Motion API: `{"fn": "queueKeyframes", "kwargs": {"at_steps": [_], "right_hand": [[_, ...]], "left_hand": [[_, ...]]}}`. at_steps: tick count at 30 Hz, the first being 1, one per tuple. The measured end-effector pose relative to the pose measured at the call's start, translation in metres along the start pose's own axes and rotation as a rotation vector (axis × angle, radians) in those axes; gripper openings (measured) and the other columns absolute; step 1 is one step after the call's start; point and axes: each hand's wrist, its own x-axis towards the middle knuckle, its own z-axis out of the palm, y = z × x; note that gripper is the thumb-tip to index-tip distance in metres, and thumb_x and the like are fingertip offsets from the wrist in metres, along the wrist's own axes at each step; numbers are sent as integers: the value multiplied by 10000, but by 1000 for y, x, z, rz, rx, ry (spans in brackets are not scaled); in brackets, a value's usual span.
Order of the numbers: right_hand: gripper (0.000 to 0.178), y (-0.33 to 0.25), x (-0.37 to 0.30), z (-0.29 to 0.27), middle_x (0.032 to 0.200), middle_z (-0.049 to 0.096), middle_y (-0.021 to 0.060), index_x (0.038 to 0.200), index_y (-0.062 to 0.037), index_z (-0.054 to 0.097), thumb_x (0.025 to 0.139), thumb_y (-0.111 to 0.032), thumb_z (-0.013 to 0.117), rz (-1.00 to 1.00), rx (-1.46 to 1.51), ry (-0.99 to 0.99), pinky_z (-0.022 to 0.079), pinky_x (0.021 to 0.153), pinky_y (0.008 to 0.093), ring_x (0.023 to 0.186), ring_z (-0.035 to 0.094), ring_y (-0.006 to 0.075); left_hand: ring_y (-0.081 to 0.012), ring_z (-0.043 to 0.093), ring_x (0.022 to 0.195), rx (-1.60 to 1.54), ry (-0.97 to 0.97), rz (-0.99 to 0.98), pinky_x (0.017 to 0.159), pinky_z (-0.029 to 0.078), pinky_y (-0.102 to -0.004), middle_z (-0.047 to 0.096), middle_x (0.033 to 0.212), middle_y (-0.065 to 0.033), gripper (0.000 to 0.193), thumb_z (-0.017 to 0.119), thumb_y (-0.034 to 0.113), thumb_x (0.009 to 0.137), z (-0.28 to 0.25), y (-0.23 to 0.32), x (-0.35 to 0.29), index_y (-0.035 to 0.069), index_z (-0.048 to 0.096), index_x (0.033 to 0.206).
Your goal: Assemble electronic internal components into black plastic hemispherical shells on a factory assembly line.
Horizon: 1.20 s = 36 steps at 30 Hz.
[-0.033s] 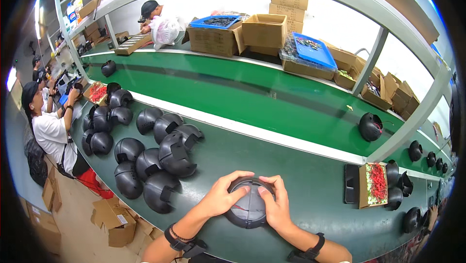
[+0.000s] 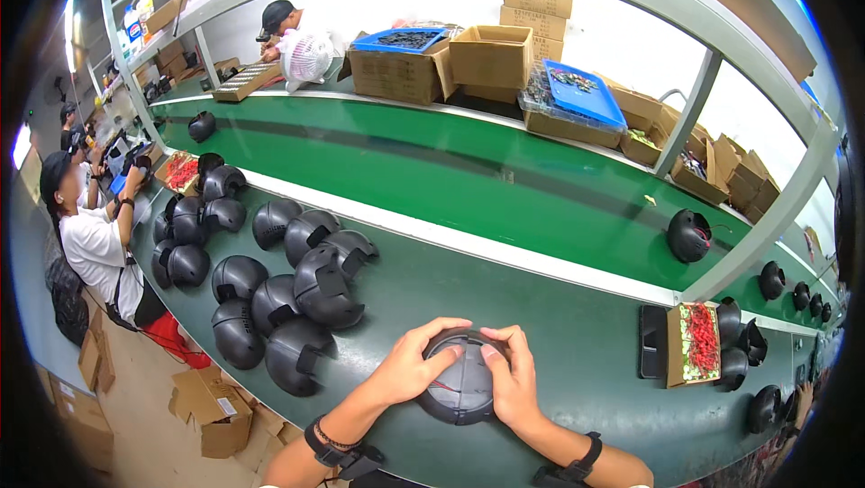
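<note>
I logged a dark grey helmet shell (image 2: pixel 461 389) lying dome-up on the green workbench (image 2: pixel 577 344), near its front edge, long axis running toward the person. Left hand (image 2: pixel 416 364) and right hand (image 2: pixel 510 375) gripped its rim. Matt, rounded plastic. A small cardboard box (image 2: pixel 696 344) held red parts.

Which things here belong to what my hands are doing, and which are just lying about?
In hand:
- dark round shell
- left hand
- right hand

Lying about:
- pile of black shells
- small box of red parts
- cardboard boxes
</note>
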Motion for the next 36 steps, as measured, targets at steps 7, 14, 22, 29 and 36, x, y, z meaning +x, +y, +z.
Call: {"fn": "queueKeyframes", "kwargs": {"at_steps": [7, 14, 22, 29, 36], "right_hand": [[203, -10, 4, -2, 1129, 589, 125, 1141, 13, 664, 1022, -94, 539, -30, -22, 42, 484, 928, 326, 1034, 621, 206], [224, -6, 5, 1, 1127, 578, 119, 1144, 16, 682, 1017, -104, 542, -40, 1, 65, 482, 928, 323, 1027, 613, 198], [282, -6, 10, -2, 1103, 570, 123, 1182, 21, 682, 990, -133, 543, -72, -27, -41, 463, 953, 332, 1028, 586, 207], [294, 1, 19, -7, 1140, 579, 141, 1170, 12, 696, 975, -129, 526, -50, 1, -104, 438, 1010, 361, 1102, 573, 243], [324, 10, 25, 2, 1187, 562, 157, 1243, 15, 498, 1016, -216, 503, -187, 15, 124, 416, 1026, 380, 1151, 549, 261]], "left_hand": [[-234, 579, 1317, 90, -102, 27, 1149, 421, -369, 627, 1419, -161, 460, 555, 100, 1030, -6, 7, -2, -21, 534, 1473], [-243, 584, 1323, 76, -48, 46, 1140, 433, -377, 628, 1419, -168, 464, 535, 76, 1020, -3, 5, -5, -18, 534, 1474], [-285, 555, 1366, 87, -133, 48, 1154, 417, -405, 574, 1482, -202, 496, 517, 158, 1055, -20, 4, -6, -14, 487, 1519], [-255, 613, 1301, -250, -59, 121, 1156, 431, -368, 669, 1376, -182, 532, 357, 297, 1128, -3, -18, 14, -97, 606, 1385], [-265, 655, 1231, -235, 49, 122, 1125, 465, -384, 697, 1312, -203, 542, 347, 309, 1119, -6, -15, 9, -106, 642, 1307]]}}
